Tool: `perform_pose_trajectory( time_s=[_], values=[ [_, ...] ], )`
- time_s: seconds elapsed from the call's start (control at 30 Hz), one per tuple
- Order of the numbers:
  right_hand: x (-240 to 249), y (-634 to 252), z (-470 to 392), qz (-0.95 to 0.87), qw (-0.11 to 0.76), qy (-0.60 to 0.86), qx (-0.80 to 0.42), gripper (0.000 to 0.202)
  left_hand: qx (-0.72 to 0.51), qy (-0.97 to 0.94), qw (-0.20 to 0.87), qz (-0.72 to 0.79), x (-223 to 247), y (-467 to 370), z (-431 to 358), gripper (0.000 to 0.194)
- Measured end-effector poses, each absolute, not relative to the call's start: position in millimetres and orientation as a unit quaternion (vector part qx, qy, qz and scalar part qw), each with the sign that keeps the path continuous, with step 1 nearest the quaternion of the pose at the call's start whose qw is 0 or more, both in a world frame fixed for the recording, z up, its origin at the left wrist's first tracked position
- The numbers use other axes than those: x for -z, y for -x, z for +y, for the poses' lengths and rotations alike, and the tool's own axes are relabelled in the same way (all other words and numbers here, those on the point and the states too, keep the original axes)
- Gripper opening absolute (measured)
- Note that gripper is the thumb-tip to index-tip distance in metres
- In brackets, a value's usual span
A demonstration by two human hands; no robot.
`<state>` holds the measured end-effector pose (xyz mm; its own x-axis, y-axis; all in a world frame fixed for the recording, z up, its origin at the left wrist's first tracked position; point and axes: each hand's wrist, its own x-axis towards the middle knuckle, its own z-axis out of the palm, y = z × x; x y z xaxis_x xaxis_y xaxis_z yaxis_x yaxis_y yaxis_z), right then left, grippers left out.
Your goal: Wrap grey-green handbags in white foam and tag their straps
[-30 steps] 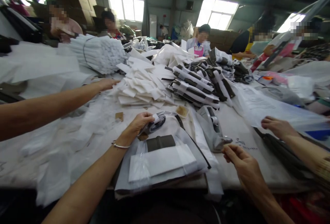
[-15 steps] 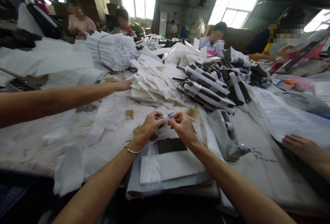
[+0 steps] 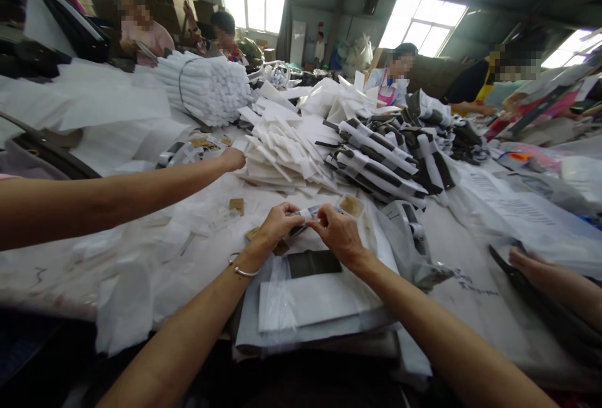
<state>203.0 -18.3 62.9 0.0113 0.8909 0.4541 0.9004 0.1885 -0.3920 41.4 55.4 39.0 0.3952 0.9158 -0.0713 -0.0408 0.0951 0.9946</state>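
Note:
Between my two hands is a small dark piece with a white wrap (image 3: 306, 213) round it. My left hand (image 3: 276, 225) pinches its left end, and a thin bracelet sits at that wrist. At its right end, my right hand (image 3: 339, 234) is closed with thumb and fingertips on it; part of the piece is hidden by the fingers. Just below both hands lies a flat stack in clear film, with a dark folded panel (image 3: 314, 264) above a white sheet (image 3: 310, 304). Brown card tags (image 3: 281, 247) lie partly under my left hand.
A co-worker's hand (image 3: 232, 159) reaches in from the left beside a pile of white foam sheets (image 3: 286, 145). Dark wrapped straps (image 3: 380, 167) are heaped behind. A grey plastic bag (image 3: 414, 242) lies right. Another hand (image 3: 531, 261) holds a dark strip (image 3: 510, 267).
My right hand has turned slightly over the small wrapped piece. The left co-worker's hand has closed and shifted a little. At the right, the other person's hand has lifted the dark strip.

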Motion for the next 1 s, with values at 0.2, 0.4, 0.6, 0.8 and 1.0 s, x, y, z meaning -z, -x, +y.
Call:
perform_pose_trajectory(
  time_s=[0.2, 0.4, 0.6, 0.8, 1.0],
  values=[
    [-75, -208, -20, -0.834, 0.147, 0.481, 0.227, 0.028, -0.375, -0.547, 0.633, 0.4, -40, -41, 55, 0.029],
    [-69, -181, -15, -0.805, 0.014, 0.545, 0.236, 0.044, -0.358, -0.579, 0.616, 0.395, -47, -39, 56, 0.024],
    [-98, -172, 10, -0.793, -0.104, 0.598, 0.046, 0.031, -0.31, -0.625, 0.592, 0.404, -48, -38, 56, 0.023],
    [-115, -179, 41, -0.778, -0.17, 0.604, -0.042, 0.033, -0.307, -0.672, 0.532, 0.415, -51, -26, 69, 0.044],
    [-117, -191, 45, -0.79, -0.054, 0.611, -0.002, 0.078, -0.31, -0.732, 0.418, 0.441, -53, -5, 79, 0.047]
  ],
)
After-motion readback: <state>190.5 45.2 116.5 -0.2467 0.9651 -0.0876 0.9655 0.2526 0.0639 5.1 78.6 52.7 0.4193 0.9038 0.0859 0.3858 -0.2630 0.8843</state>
